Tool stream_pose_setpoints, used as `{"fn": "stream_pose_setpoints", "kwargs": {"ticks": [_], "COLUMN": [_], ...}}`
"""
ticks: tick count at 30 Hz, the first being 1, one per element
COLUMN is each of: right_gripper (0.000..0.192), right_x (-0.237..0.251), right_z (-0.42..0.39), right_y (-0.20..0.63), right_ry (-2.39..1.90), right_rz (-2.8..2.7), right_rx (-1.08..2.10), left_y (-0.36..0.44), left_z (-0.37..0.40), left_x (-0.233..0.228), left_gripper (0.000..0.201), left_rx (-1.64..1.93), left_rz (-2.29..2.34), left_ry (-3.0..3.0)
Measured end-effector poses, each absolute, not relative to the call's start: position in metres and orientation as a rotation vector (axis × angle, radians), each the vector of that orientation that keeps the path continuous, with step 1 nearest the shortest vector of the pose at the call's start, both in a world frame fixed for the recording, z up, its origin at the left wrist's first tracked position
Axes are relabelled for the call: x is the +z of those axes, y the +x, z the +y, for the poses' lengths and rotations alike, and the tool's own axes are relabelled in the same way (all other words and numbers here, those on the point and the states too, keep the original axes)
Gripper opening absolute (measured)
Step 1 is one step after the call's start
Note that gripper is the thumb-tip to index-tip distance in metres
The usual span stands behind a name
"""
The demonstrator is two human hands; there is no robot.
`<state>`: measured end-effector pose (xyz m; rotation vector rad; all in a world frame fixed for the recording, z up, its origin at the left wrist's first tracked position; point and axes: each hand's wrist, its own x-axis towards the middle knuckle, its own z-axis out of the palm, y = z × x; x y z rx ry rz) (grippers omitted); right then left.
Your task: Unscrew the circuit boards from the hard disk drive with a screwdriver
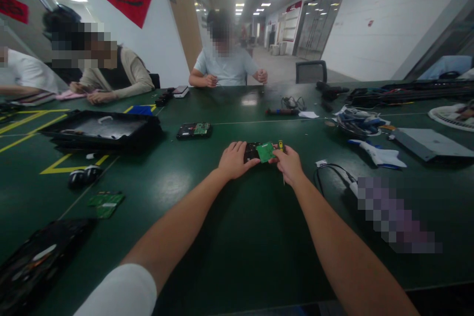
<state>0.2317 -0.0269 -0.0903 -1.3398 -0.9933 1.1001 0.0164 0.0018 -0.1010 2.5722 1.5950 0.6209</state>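
- Two hands at mid-desk: left hand point(234, 159) pins the drive point(253, 151); right hand point(290, 164) pinches board point(265, 151) and screwdriver point(281, 146).
- Board may snap if pried too hard.

Black drive point(252, 151) under the left hand point(234, 160), green board point(265, 151) lifted between hands; screwdriver point(281, 147) in right hand point(289, 165).

Counts on the dark green table point(229, 237)

Two bare hands, left point(234, 160) and right point(290, 164); two black devices with green circuit boards, one held point(259, 151), one farther off point(194, 130); two loose green circuit boards point(105, 203); one flat black tray point(99, 128); three seated people.
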Motion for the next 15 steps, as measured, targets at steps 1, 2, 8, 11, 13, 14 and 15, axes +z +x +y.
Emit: {"fn": "stream_pose_setpoints", "kwargs": {"ticks": [1,2,8,11,13,14,15], "right_gripper": [0.041,0.047,0.06,0.06,0.058,0.056,0.055], "right_x": [-0.088,-0.085,-0.076,-0.08,-0.084,-0.086,-0.087], "right_z": [-0.029,-0.032,-0.043,-0.043,-0.042,-0.041,-0.04], "right_y": [0.23,0.229,0.222,0.222,0.224,0.225,0.226], "right_ry": [-1.288,-1.248,-1.225,-1.267,-1.31,-1.333,-1.357], "right_rz": [-0.978,-0.97,-1.121,-1.251,-1.352,-1.389,-1.416], "right_rx": [1.139,1.197,1.434,1.377,1.281,1.231,1.199], "left_y": [0.011,0.007,-0.017,-0.021,-0.021,-0.02,-0.02], "left_z": [-0.002,-0.007,-0.034,-0.039,-0.04,-0.041,-0.041], "left_x": [-0.1,-0.1,-0.105,-0.105,-0.103,-0.101,-0.1], "left_gripper": [0.093,0.091,0.1,0.107,0.109,0.108,0.104], "left_rx": [0.633,0.64,0.584,0.56,0.563,0.571,0.585], "left_rz": [1.546,1.492,1.301,1.285,1.272,1.265,1.259], "left_ry": [2.595,2.619,2.689,2.693,2.694,2.694,2.692]}}
